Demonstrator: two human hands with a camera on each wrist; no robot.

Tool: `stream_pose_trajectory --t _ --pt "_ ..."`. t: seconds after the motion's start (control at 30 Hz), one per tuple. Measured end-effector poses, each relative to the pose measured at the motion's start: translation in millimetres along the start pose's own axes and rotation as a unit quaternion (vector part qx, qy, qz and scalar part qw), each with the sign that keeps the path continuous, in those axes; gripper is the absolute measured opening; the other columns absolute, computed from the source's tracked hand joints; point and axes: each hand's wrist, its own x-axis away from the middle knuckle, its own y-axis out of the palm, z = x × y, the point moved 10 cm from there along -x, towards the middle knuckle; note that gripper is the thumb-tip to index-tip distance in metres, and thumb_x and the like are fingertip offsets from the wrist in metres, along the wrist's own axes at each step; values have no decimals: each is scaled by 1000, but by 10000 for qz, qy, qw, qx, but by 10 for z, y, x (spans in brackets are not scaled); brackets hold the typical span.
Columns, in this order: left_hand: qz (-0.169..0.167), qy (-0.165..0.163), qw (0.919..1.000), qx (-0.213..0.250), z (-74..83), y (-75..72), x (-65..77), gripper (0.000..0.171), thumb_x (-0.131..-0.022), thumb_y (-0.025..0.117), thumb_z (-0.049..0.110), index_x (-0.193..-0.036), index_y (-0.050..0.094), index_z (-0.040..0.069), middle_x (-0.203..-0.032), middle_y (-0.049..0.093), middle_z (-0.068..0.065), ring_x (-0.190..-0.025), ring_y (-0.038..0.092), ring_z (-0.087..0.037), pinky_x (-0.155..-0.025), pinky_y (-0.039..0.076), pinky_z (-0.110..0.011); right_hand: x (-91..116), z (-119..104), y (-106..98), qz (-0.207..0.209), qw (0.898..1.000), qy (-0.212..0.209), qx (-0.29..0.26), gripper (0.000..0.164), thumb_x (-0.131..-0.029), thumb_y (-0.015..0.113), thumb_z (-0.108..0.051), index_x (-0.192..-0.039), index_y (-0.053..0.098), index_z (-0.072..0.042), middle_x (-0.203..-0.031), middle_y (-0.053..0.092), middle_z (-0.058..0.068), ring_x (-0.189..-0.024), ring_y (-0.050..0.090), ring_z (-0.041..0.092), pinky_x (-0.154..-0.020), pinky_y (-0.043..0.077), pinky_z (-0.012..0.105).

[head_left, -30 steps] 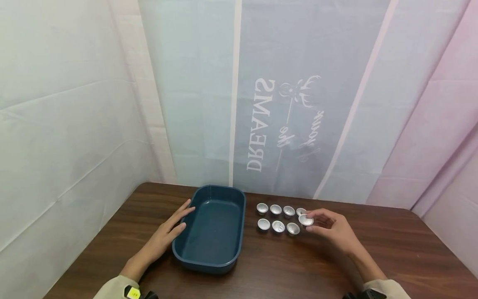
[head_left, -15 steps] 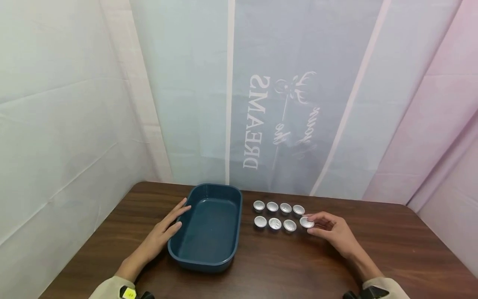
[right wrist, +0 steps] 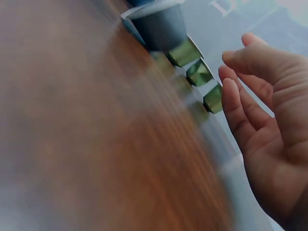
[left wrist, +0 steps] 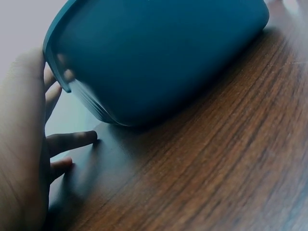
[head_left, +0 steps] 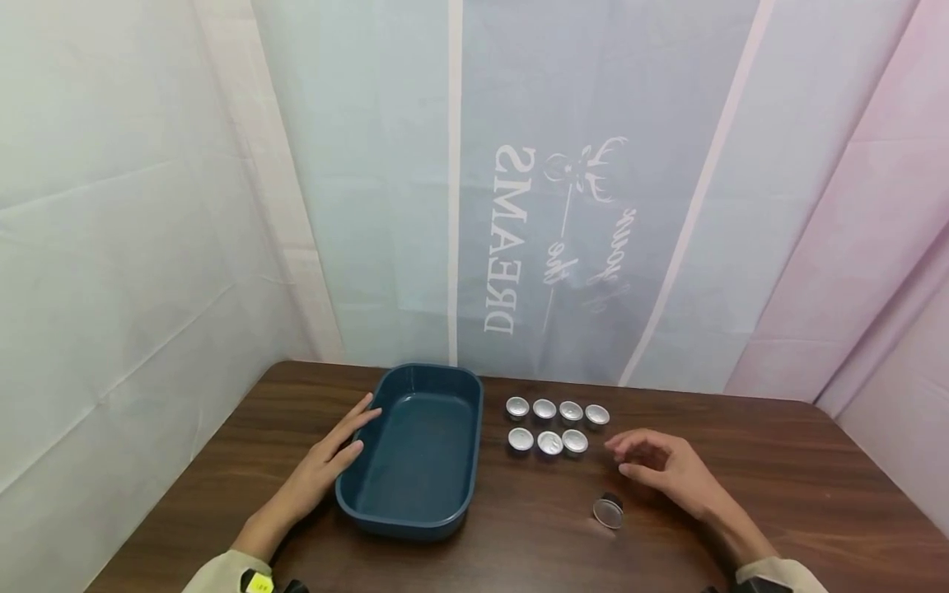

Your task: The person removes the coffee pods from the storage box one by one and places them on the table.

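My right hand [head_left: 667, 469] hovers over the table with loosely bent fingers and nothing between fingertips and thumb. Nearer the table's front, left of the right wrist, a single dark-bodied coffee capsule [head_left: 609, 512] is tipped, its foil lid facing me. Left of the hand stand two rows of foil-topped coffee capsules [head_left: 550, 443], several behind and three in front. Green bodies [right wrist: 198, 72] of capsules show in the right wrist view. My left hand [head_left: 319, 473] rests on the left rim of a deep blue rectangular basin [head_left: 408, 520], its fingers extended over the edge.
The brown wooden table [head_left: 519, 552] has wood grain and rounded back corners. A hanging cloth [head_left: 371, 247] with printed lettering stands right behind it, and pale cloth walls [head_left: 133, 288] enclose the left and right sides.
The capsule pinched by my right hand has left the fingers and tipped over toward me. The nearest front-row capsule has shifted slightly left. My left hand stays on the basin.
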Motion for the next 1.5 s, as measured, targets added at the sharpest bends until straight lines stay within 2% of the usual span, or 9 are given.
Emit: stream_pose_trajectory --t 0.2,0.33,0.5,0.67,0.83,0.97,1.13,1.3,1.5 --pt "69 19 9999 -109 -2 -13 -14 48 -103 38 9 -150 33 14 -159 13 -3 -143 14 -29 -99 25 -67 208 -208 164 -1080 9901 -658 -617 33 -83 55 22 -107 62 1 -117 58 24 -104 60 27 -79 49 27" --pt "89 0 9998 -150 -10 -27 -3 48 -103 39 8 -150 33 14 -159 13 -4 -143 14 -25 -98 26 -67 311 -271 288 -1748 9771 -707 -984 45 -80 50 28 -113 62 -1 -122 54 28 -106 58 26 -72 50 31" --pt "113 -7 9999 -101 -10 -36 12 48 -103 38 8 -150 33 13 -159 13 -4 -143 14 -22 -98 24 -68 313 -333 379 -1968 9762 -761 -498 55 -72 56 27 -111 68 -9 -124 55 21 -94 58 19 -59 47 28" --pt "112 -7 9999 -38 -6 -31 17 48 -103 38 7 -150 33 13 -159 13 -4 -143 13 -19 -98 23 -69 308 -410 424 -2029 9742 -988 -46 56 -68 62 25 -106 70 -16 -121 57 16 -93 57 18 -59 46 24" --pt "95 21 9999 -32 -3 -20 4 48 -103 38 7 -150 33 13 -159 13 -3 -143 13 -17 -98 23 -68 303 -400 392 -1857 9781 -920 201 37 -79 73 7 -106 65 -17 -114 61 8 -84 56 14 -58 46 24" --pt "98 -7 9999 -75 2 -16 -1 48 -103 39 8 -150 33 14 -159 13 -3 -143 14 -16 -99 24 -66 290 -323 317 -1541 9857 -675 53 30 -80 75 0 -102 65 -16 -110 63 8 -87 58 15 -62 48 27" --pt "65 -39 9998 -187 6 -10 -16 47 -103 38 10 -150 33 16 -159 14 -5 -143 16 -23 -100 28 -63 253 -155 107 -507 9974 -268 435 27 -77 79 -3 -95 65 -17 -107 65 6 -92 62 17 -71 51 27" --pt "78 -16 9999 -114 -15 -13 -11 47 -103 38 9 -150 34 14 -159 13 -6 -142 15 -33 -99 25 -67 152 51 -27 275 9948 483 848 21 -77 81 -16 -88 64 -21 -106 67 0 -90 63 16 -70 51 26" --pt "86 -54 9999 -107 -51 0 6 46 -104 38 10 -150 34 13 -159 13 -4 -142 15 -33 -98 24 -68 8 163 -24 529 9936 585 814 20 -77 81 -16 -88 64 -18 -106 67 5 -86 64 16 -67 52 26"
